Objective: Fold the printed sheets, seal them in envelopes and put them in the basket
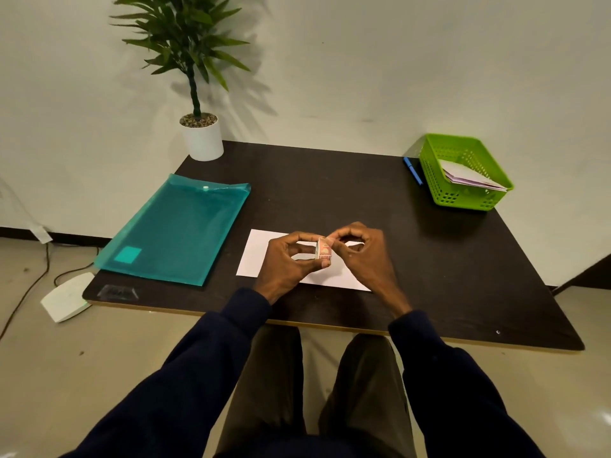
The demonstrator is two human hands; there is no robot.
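A white envelope [256,256] lies flat on the dark table [330,186], partly hidden under my hands. My left hand [287,262] pinches a small pinkish printed item [324,248], held upright just above the envelope. My right hand [360,252] touches its top edge with thumb and forefinger. What the small item is cannot be told for sure; it looks like a stamp or small sticker booklet. A green plastic basket [439,180] stands at the far right corner and holds sealed envelopes [469,178].
A teal plastic document folder [178,229] lies at the left of the table. A potted plant [201,137] stands at the back left corner. A blue pen [413,170] lies beside the basket. A clear small object [117,292] sits near the front left edge.
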